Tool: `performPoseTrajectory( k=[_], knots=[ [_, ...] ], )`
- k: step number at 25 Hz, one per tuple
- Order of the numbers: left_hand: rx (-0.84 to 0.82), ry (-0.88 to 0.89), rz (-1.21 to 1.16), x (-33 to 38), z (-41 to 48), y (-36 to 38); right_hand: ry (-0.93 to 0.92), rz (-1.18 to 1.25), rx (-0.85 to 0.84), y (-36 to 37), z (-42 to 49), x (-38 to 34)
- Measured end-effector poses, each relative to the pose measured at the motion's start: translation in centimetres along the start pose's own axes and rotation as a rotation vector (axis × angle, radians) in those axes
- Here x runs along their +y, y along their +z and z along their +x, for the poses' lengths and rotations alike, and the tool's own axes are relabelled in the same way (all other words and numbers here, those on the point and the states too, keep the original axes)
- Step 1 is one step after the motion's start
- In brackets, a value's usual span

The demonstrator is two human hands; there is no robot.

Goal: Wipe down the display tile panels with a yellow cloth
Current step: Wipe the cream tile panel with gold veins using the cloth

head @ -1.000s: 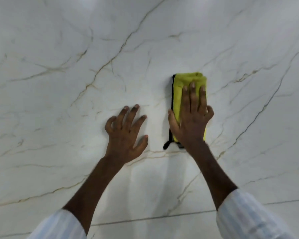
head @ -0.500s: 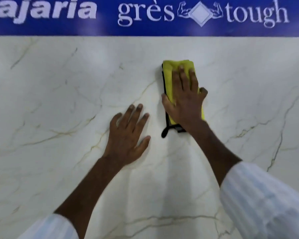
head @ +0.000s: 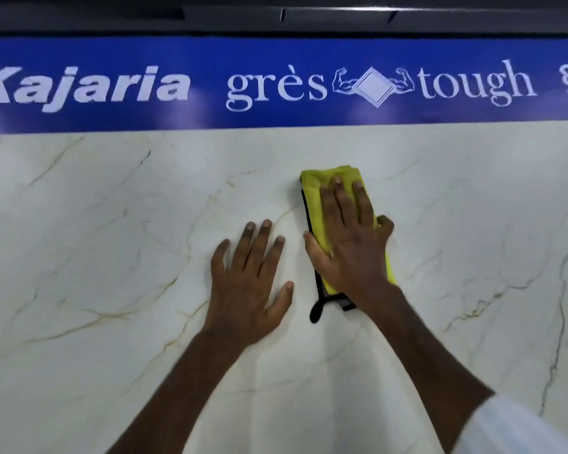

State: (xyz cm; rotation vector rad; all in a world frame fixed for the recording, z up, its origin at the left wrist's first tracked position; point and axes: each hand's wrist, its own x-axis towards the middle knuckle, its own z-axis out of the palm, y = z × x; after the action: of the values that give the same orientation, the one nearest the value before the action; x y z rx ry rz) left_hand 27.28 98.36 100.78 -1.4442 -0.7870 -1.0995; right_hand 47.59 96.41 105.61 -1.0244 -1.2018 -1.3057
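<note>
A white marble-look tile panel (head: 112,224) with thin gold and grey veins fills the head view. A folded yellow cloth (head: 315,198) with a black edge and a black loop lies flat against it, a little below the blue banner. My right hand (head: 348,244) presses on the cloth with straight fingers, the thumb out to the left. My left hand (head: 250,283) rests flat on the bare tile just left of the cloth, fingers spread, holding nothing. Much of the cloth is hidden under my right hand.
A blue banner (head: 276,86) with white lettering runs across the top edge of the panel. Above it is a dark frame or rail (head: 309,14). White sleeves (head: 518,430) show at the lower right.
My right hand has slid the cloth upward across the panel toward the banner. The left hand followed upward, staying flat. The view has tilted up, bringing the banner and dark rail into sight.
</note>
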Motion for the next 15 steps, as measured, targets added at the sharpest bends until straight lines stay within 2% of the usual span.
performPoseTrajectory(
  k=[3, 6, 10, 13, 15],
  knots=[
    [0.031, 0.01, -0.008, -0.4, -0.2, 0.3, -0.001, -0.052, -0.038, 1.3, 9.4, 1.5],
    [0.051, 0.0, -0.014, 0.4, 0.7, -0.2, 0.094, 0.019, -0.095, 1.5, 15.2, 5.1],
    [0.087, 0.056, -0.098, 4.0, 3.6, -0.3, 0.087, -0.029, 0.048, 0.7, 9.5, 8.2],
    [0.034, 0.034, -0.077, 6.6, 3.8, 1.1, 0.061, 0.018, 0.031, 0.0, 0.5, 8.7],
    [0.029, 0.038, -0.038, 7.0, 3.4, 1.9, 0.036, 0.02, 0.004, 0.0, -0.8, 9.2]
  ],
)
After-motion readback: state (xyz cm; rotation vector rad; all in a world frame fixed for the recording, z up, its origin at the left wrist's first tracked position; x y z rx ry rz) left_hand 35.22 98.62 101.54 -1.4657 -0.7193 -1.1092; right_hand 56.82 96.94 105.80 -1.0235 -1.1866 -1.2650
